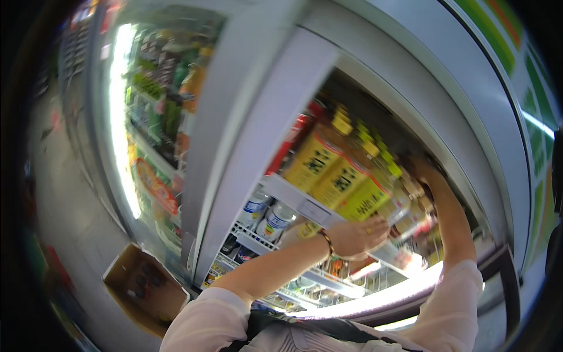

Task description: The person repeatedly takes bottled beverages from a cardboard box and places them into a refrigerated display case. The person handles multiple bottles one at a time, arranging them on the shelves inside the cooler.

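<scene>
An upright drinks cooler stands before me, and both my hands are inside it. My left hand (pixel 358 236), with a ring and a bracelet, lies at the front of the upper shelf. Its fingers are just below a bottle with a yellow-green label (pixel 364 199); whether they grip anything is unclear. My right hand (pixel 418 169) reaches deeper, over the tops of blurred bottles (pixel 413 193) at the right. Its fingers are dark and blurred, so any hold is hidden. Beside the yellow-green bottle stand bottles with yellow labels (pixel 317 163) and yellow caps.
Below the shelf's white front rail (pixel 281 188) stand clear bottles with blue-white labels (pixel 276 221). A bright light strip (pixel 374 303) runs along the cooler's side near me. An open cardboard box (pixel 145 290) sits on the floor at left. Another glass-fronted cooler (pixel 154 119) holds drinks.
</scene>
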The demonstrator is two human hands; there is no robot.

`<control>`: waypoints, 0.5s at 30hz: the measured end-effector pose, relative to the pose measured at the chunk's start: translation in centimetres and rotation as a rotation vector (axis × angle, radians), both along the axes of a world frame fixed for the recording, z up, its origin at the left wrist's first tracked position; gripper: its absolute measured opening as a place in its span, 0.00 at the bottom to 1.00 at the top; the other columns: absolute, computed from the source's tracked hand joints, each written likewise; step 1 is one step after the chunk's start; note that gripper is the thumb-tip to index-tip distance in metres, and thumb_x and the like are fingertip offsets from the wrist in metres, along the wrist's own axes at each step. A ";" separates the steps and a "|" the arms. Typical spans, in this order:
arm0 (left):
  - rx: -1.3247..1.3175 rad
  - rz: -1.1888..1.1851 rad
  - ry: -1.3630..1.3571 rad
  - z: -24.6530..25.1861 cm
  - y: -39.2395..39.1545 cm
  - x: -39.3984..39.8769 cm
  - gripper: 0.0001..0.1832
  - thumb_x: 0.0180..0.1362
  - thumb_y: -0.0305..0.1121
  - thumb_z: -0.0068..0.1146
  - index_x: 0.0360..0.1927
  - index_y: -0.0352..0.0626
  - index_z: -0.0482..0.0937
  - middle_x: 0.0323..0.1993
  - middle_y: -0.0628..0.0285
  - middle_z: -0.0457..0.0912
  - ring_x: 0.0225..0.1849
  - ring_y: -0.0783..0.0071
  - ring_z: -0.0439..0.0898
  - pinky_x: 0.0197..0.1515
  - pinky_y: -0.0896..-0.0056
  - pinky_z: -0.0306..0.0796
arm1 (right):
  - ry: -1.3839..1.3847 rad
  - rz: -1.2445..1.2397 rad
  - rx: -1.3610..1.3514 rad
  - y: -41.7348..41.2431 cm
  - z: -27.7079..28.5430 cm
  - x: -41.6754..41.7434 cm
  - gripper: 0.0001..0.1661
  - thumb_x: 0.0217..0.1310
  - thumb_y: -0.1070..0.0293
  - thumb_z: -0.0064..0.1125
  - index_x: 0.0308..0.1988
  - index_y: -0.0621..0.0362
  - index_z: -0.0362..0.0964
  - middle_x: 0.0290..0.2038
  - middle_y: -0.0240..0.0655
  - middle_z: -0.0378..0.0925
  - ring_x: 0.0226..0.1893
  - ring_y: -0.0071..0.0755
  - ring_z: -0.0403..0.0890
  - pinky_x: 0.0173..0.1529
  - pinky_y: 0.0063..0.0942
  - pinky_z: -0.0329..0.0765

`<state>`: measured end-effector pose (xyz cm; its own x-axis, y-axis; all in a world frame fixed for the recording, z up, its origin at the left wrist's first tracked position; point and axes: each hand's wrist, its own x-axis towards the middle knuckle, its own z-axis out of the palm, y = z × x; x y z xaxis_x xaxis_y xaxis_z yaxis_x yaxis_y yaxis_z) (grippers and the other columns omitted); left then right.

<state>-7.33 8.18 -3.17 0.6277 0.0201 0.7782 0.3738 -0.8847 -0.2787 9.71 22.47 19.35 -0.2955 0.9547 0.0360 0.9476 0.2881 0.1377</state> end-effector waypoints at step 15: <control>0.292 -0.088 -0.082 0.3 -0.6 0.2 0.36 0.47 0.51 0.54 0.50 0.27 0.68 0.53 0.40 0.68 0.58 0.48 0.65 0.64 0.49 0.54 | -0.207 -0.226 0.235 14.7 -0.5 3.6 0.28 0.61 0.56 0.44 0.57 0.59 0.61 0.57 0.50 0.64 0.58 0.48 0.64 0.61 0.37 0.60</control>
